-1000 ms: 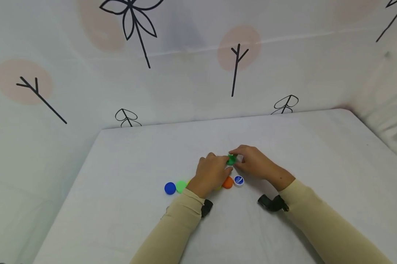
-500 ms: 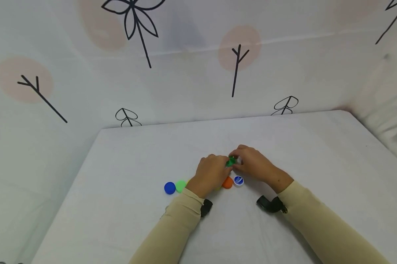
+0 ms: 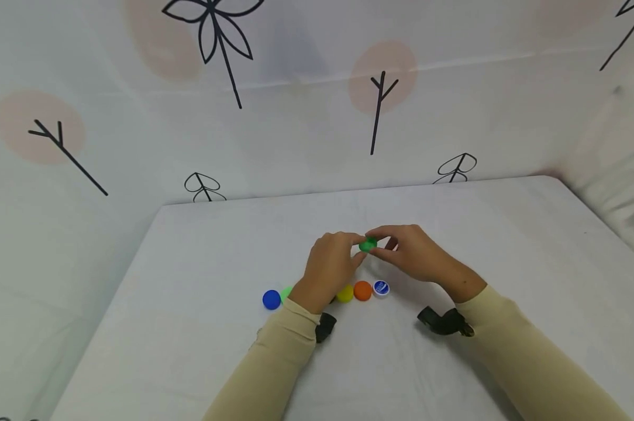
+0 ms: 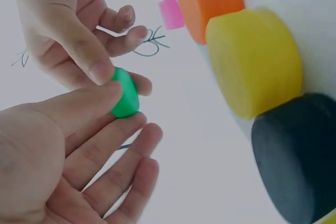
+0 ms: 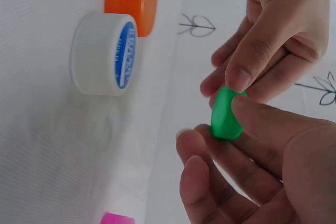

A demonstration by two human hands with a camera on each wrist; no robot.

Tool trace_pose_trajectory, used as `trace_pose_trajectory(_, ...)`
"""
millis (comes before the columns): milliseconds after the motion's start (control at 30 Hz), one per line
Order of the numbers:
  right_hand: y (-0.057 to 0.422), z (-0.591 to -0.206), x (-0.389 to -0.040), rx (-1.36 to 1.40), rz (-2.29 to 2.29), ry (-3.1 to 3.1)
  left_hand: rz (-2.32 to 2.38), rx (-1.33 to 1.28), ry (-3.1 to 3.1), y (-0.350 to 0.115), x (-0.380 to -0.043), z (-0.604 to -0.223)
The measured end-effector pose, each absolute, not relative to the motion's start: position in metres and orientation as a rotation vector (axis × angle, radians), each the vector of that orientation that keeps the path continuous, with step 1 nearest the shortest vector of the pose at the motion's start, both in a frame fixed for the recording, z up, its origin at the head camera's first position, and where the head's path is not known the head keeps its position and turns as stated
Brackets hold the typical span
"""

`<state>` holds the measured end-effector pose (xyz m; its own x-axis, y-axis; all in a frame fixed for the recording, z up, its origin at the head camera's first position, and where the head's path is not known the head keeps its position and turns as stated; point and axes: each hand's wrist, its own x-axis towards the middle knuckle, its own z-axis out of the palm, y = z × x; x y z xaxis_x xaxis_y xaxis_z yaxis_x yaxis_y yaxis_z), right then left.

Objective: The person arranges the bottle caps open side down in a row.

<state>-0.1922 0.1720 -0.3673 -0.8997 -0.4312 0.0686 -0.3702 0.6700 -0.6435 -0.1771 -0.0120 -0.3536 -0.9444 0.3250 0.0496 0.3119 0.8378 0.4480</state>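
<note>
Between my two hands is a small green rounded piece, like a cap (image 3: pixel 368 244), held off the table. My left hand (image 3: pixel 330 264) pinches its left side between thumb and fingers. From the right, my right hand (image 3: pixel 413 252) pinches it too. In the left wrist view the green cap (image 4: pixel 126 94) shows a smooth face, with both thumbs on it. The right wrist view shows the same cap (image 5: pixel 227 114) standing on edge between the fingertips of both hands.
A row on the white table (image 3: pixel 190 351) holds blue (image 3: pixel 272 300), light green (image 3: pixel 286 293), yellow (image 3: pixel 344 293) and orange (image 3: pixel 362 290) caps and a white cap with a blue label (image 3: pixel 381 288). A black cap (image 4: pixel 296 156) and pink piece (image 4: pixel 171 14) show in the left wrist view.
Both hands have lifted a little up and away with the green cap, and its face has turned. More of the yellow and orange caps shows now. The row stays in place.
</note>
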Motion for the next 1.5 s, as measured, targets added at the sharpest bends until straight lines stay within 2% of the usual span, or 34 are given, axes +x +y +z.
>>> trace_pose_trajectory(300,0.181,-0.359,-0.19,-0.573,-1.166,2.705,0.864,0.611,2.988,-0.016,-0.177,-0.351)
trace_pose_trajectory(633,0.184,-0.359,-0.188,-0.531,-1.308,2.661,1.09,0.605,3.013,-0.015,-0.176,-0.35)
trace_pose_trajectory(967,0.18,-0.355,-0.185,-0.544,-1.397,2.698,1.215,0.642,3.003,-0.016,-0.174,-0.35)
trace_pose_trajectory(1233,0.179,-0.351,-0.187,-0.549,-1.553,2.589,1.306,0.793,2.971,-0.018,-0.176,-0.349)
trace_pose_trajectory(1500,0.182,-0.351,-0.19,-0.624,-1.453,2.603,1.309,0.8,3.001,-0.021,-0.178,-0.346)
